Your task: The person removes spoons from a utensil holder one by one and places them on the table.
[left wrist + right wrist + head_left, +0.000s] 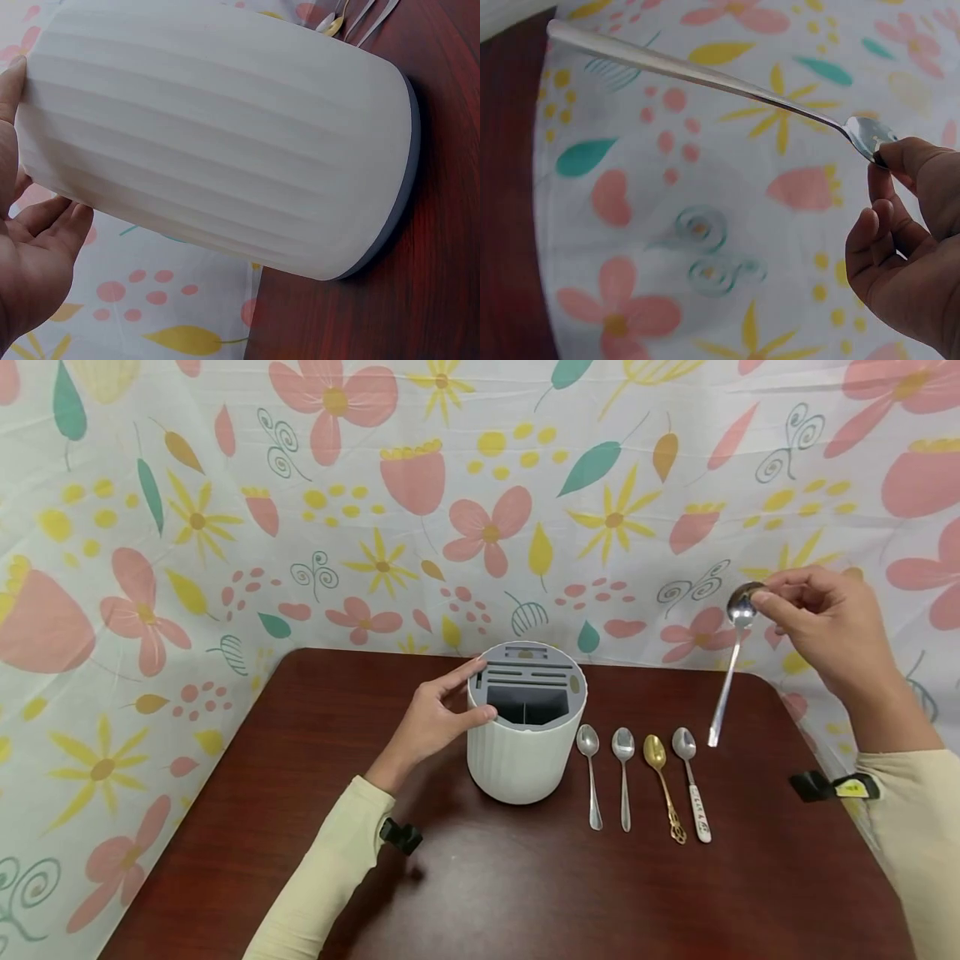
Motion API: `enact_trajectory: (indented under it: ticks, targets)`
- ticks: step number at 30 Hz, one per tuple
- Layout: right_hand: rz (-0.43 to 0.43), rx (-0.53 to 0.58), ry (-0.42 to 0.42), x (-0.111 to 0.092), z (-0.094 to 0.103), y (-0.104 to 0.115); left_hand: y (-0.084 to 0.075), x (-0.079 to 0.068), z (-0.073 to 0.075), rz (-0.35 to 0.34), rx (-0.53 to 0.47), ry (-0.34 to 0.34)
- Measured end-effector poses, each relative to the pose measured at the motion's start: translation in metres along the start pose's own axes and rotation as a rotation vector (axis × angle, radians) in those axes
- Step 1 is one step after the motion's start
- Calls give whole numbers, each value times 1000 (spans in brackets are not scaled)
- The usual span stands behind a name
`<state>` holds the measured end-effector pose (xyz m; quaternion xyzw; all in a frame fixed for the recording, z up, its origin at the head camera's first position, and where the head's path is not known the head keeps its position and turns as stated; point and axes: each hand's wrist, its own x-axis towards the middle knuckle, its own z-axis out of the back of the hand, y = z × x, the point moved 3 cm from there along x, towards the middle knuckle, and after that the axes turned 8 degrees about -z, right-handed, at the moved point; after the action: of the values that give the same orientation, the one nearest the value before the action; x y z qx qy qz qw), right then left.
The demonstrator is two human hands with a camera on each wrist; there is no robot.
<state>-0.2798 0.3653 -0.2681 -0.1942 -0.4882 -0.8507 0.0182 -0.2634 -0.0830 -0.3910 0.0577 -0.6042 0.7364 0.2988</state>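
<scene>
A white ribbed utensil holder (517, 768) with a grey slotted top stands upright on the table. My left hand (435, 714) holds it from the left, thumb and fingertips at its upper edge. In the left wrist view, the fingers (64, 229) bend against the holder's side. Above the table's right side, my right hand (832, 618) pinches a long-handled silver spoon (727, 685) by its bowl, handle hanging down. The right wrist view shows thumb and forefinger on the bowl of this spoon (705, 75), the other fingers curled in.
Right of the holder lie two silver spoons (624, 760), a gold spoon (660, 777) with an ornate handle, and a spoon with a white patterned handle (697, 810). They form a row on the dark wooden table (465, 893). A floral cloth (360, 568) hangs behind.
</scene>
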Motion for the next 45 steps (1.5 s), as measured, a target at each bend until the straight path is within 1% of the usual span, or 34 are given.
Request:
enact_trajectory:
  ticks: [4,6,8,12,13,17,20,24,32,40,45]
  targets:
    - [-33,-97,7,-7,9,-28,-18,-1,0,26,-15,2]
    - [-23,-135,21,-10,12,-42,-18,-1,0,24,-9,4]
    - [-32,-157,45,-13,15,-55,-17,-1,0,22,-9,6]
    - [-71,-189,104,-18,19,-82,-17,-1,0,22,-11,6]
    - [-94,-198,120,-19,20,-88,-17,-1,0,22,-11,4]
    - [-129,-222,150,-23,20,-112,-18,-1,0,22,-8,1]
    - [-172,-203,165,-28,18,-128,-19,-1,-1,21,-6,2]
    - [-208,-190,184,-35,14,-144,-19,-1,-1,21,-6,1]
    - [-220,-135,228,-44,7,-174,-18,-1,0,9,-2,-17]
    - [-233,-155,270,-49,0,-195,-18,-2,0,8,-6,-11]
    - [-207,-190,286,-52,-3,-202,-17,-2,-1,16,1,-1]
